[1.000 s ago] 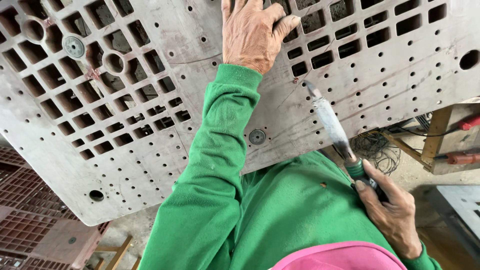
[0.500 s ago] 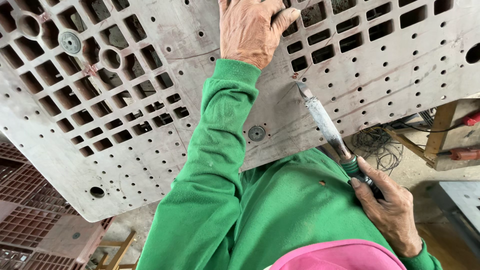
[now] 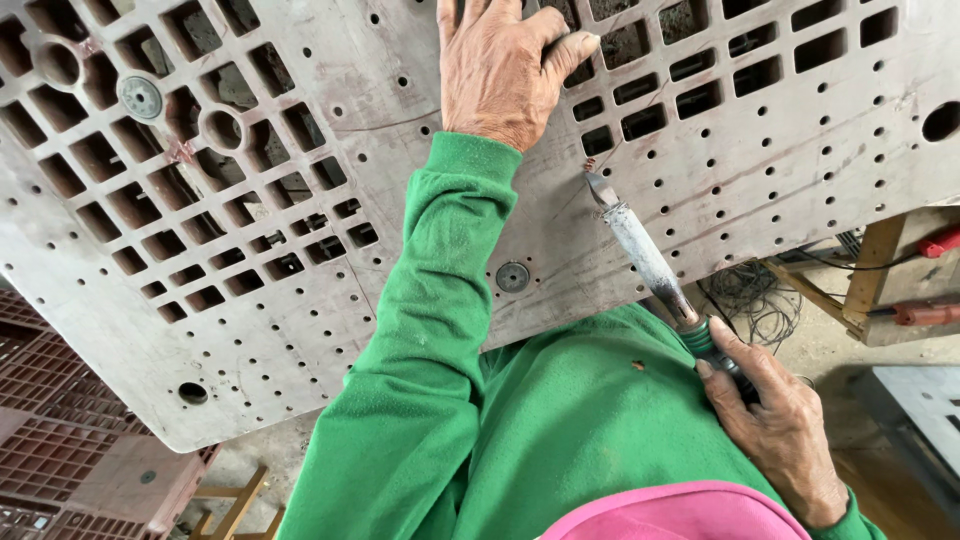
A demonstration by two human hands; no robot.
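Note:
A large dusty reddish-grey plastic pallet panel [image 3: 330,180] with square openings and small round holes lies in front of me. My left hand [image 3: 500,70], in a green sleeve, rests flat on its upper middle. My right hand [image 3: 775,425] grips the dark handle of a soldering iron [image 3: 645,250], whose grey shaft angles up to the left. Its flat tip touches the panel just below my left hand, beside a thin crack.
Stacked reddish-brown grid pallets [image 3: 60,460] sit at lower left. A wooden frame [image 3: 880,270] with red-handled tools [image 3: 925,310] and tangled wires [image 3: 750,295] stands at right. A round metal disc [image 3: 512,277] sits in the panel near its lower edge.
The soldering iron has moved up and left, its tip now reaching the panel surface beneath my left hand. My left hand stays planted on the panel.

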